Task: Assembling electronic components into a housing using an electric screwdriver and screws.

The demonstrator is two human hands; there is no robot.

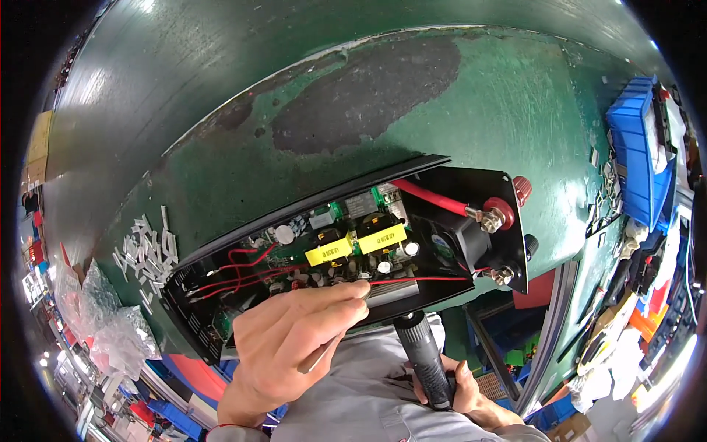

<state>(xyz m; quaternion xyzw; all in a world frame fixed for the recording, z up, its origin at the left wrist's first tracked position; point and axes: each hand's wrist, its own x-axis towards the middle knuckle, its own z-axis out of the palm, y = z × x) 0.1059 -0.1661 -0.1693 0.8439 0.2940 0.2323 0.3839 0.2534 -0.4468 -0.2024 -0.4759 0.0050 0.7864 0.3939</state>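
A black open metal case [471,291] lies on the green bench, with a circuit board and two yellow-wrapped transformers [330,251] inside. My left hand [291,339] is closed over its near edge, fingertips pinched at a thin red wire [420,280] that runs to the end panel. Part of a thin strip [322,353] shows under those fingers; its kind I cannot make out. Close to my body, my right hand [468,390] is wrapped round a black cylindrical tool with a ribbed grip [423,353], its upper end pointing toward the case. A thick red cable [431,194] joins a bolted terminal [492,219].
Small pale metal strips [151,247] lie in a pile left of the case, near clear plastic bags [110,309]. A blue bin [633,147] stands at the right among scattered metal pieces [607,188]. An open drawer-like frame [545,331] sits at the bench's near right.
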